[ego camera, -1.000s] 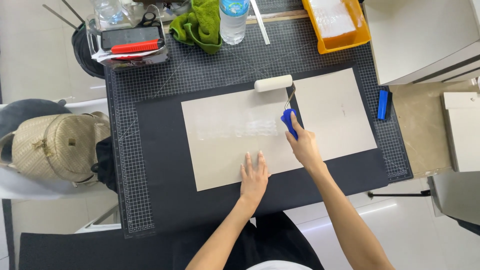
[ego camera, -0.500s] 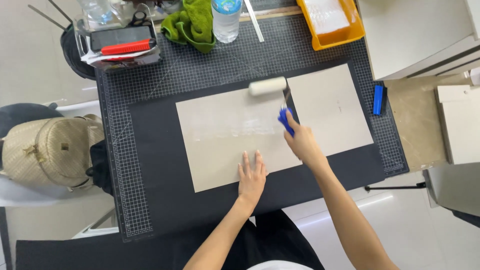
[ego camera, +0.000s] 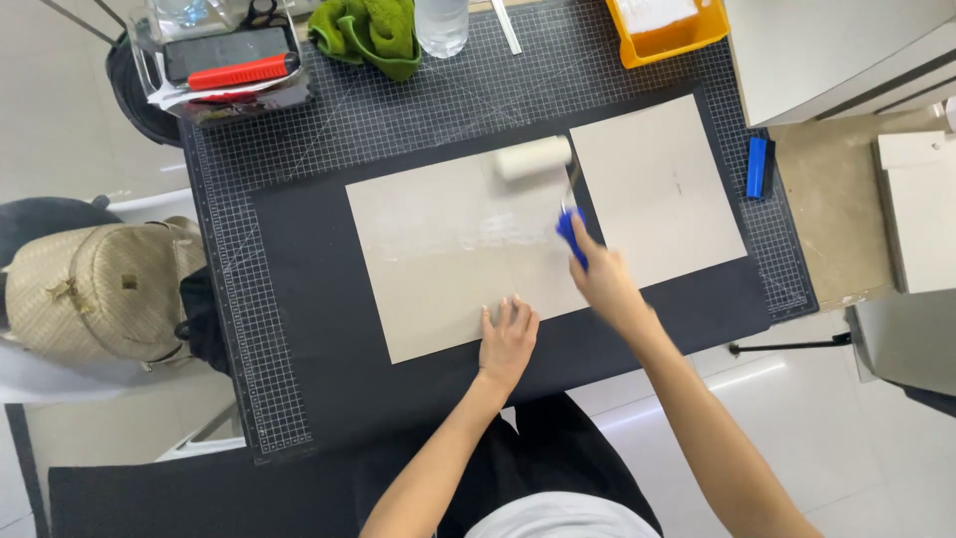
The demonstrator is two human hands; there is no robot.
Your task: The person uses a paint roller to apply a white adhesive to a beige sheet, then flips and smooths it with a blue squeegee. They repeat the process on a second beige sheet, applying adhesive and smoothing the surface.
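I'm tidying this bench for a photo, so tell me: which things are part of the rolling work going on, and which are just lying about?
In use:
- right hand gripping the blue-handled roller
- left hand flat on the left grey board
- black sheet under the boards

Lying about:
- right grey board
- green cloth
- water bottle
- yellow tray
- blue tool
- woven bag

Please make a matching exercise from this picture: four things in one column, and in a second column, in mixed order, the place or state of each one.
Things:
1. left hand
2. right hand
3. yellow tray
4. woven bag

Places or states:
A. at the far edge of the cutting mat
B. grips the blue handle of the paint roller
C. off the table, on the left side
D. lies flat on the near edge of the grey board

Pairs: 1-D, 2-B, 3-A, 4-C
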